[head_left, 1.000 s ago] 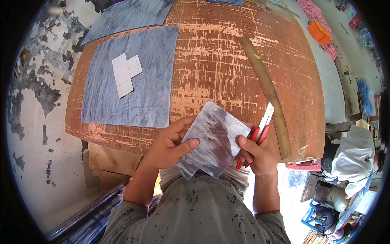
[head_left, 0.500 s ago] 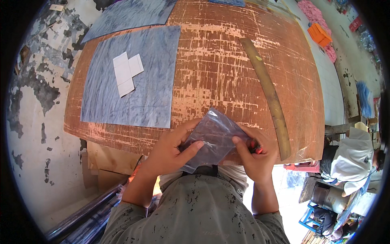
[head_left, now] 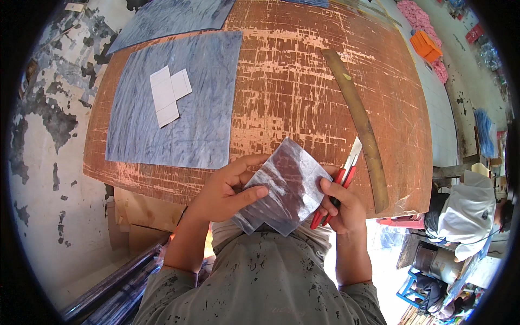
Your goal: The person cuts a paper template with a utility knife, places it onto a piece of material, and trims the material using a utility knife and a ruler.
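Over the table's near edge, a small clear plastic sheet [head_left: 287, 184] is held between my hands with one corner pointing away from me and a notch in its near side. My left hand [head_left: 227, 189] is closed on its left edge, thumb on top and fingers behind. My right hand [head_left: 346, 206] grips a red utility knife [head_left: 341, 176], its silver blade end pointing away from me; the thumb and fingertips are at the sheet's right corner. Left of my hands, a white paper template [head_left: 168, 95] of joined rectangles lies on a large translucent bluish sheet [head_left: 203, 124].
The scratched brown tabletop [head_left: 281, 81] carries a long tarnished metal strip [head_left: 360, 124] on the right and another bluish sheet [head_left: 173, 19] at the far left. Plastic-wrapped rolls [head_left: 119, 281] lean at lower left. A stool [head_left: 411, 290] and a white cloth-covered shape [head_left: 471, 211] stand at right.
The plastic sheet has turned and spread flatter between my hands. The utility knife, mostly hidden before, has swung into view in my right hand with its blade end pointing away.
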A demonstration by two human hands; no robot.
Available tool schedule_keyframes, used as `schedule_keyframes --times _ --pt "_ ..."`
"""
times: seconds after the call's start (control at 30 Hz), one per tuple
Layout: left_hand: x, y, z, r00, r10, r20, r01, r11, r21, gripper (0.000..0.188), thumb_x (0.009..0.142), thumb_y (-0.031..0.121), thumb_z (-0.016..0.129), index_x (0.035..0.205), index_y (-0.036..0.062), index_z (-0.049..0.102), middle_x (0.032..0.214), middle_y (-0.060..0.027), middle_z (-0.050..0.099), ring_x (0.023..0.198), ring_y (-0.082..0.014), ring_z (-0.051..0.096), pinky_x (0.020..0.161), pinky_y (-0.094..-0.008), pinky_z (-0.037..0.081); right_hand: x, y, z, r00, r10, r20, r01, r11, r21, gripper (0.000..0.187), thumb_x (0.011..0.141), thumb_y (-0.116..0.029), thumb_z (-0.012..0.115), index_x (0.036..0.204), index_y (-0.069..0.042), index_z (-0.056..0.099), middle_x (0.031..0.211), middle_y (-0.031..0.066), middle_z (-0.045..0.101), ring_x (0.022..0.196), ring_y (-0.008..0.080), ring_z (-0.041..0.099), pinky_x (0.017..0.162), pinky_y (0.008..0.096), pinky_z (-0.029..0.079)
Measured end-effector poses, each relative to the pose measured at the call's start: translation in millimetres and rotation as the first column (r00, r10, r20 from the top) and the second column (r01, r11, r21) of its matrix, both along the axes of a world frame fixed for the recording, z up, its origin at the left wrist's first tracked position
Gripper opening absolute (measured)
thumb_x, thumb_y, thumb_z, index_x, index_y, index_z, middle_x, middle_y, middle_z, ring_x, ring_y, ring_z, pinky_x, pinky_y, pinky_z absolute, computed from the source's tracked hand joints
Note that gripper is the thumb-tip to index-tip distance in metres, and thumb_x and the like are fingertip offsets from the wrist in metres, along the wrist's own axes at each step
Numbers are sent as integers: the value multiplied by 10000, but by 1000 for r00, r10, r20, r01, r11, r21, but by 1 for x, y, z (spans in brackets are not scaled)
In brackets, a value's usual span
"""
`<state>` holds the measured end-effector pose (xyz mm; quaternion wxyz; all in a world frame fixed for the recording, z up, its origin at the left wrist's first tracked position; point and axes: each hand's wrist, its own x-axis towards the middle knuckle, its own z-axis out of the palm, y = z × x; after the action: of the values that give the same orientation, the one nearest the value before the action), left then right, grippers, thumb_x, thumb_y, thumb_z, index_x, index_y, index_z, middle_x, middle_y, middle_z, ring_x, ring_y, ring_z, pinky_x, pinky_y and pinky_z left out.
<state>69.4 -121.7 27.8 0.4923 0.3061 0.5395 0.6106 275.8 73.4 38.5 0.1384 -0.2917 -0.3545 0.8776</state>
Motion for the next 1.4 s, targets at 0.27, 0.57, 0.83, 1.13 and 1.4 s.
schedule_keyframes --times 0.27,0.57,0.83,1.13,1.4 --pt "-30 12 21 930 28 -367 -39 999 -22 564 1066 76 745 1597 53 558 1257 -123 805 1140 -130 720 955 -328 577 4 2 3 956 -211 203 71 839 539 406 992 -143 850 1337 27 720 815 -12 669 537 55 512 552 260 438" --pt "-65 39 25 650 -101 -753 -153 953 -260 539 1023 90 755 1544 78 619 1450 -168 686 1279 -293 674 1110 -390 512 52 36 16 598 -657 459 -510 129 850 572 936 -187 847 1442 12 671 1438 198 636 1221 452 709 1008 531 575" --pt "-16 43 -10 243 -3 -970 -115 993 -32 579 959 197 801 1509 114 642 1695 -227 437 1548 -491 414 1272 -582 351 58 50 13 502 -660 559 -558 247 792 593 920 -134 823 1476 -16 656 1393 207 630 1230 446 687 1020 526 555" --pt "23 60 -23 251 -35 -967 -195 977 -86 543 1011 285 751 1526 144 654 1728 -251 390 1569 -506 375 1253 -634 331 83 92 6 710 -493 503 -372 343 862 531 831 -29 875 1325 22 687 1065 116 679 1026 226 664 897 370 542" --pt "24 66 -27 276 -45 -960 -235 966 -113 590 1006 258 757 1537 64 592 1744 -255 364 1582 -518 352 1265 -652 319 105 103 29 633 -332 699 -371 663 650 300 885 -117 920 1093 -9 733 800 -53 589 689 43 487 626 240 384"
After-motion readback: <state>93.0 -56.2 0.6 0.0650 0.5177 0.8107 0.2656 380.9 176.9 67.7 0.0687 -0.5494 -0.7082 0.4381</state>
